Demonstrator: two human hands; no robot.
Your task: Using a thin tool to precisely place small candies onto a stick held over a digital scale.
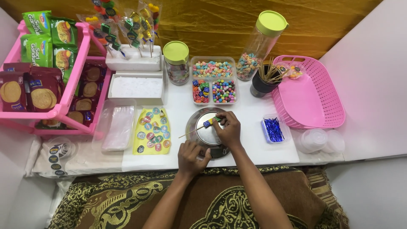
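Head view: near the desk's front edge, over a round metal dish (202,136), the right hand (229,130) has its grip closed on small candies threaded on a thin wooden skewer (191,131). The skewer looks light, stiff and snappable, best held mid-shaft. The left hand (193,157) has its grip closed at the dish rim. A divided tray (213,80) at the back holds mixed candies.

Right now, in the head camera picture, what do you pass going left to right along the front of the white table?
Clear plastic tray → yellow sticker sheet → round metal tin → small clear box of blue twist ties → stack of clear plastic cups.
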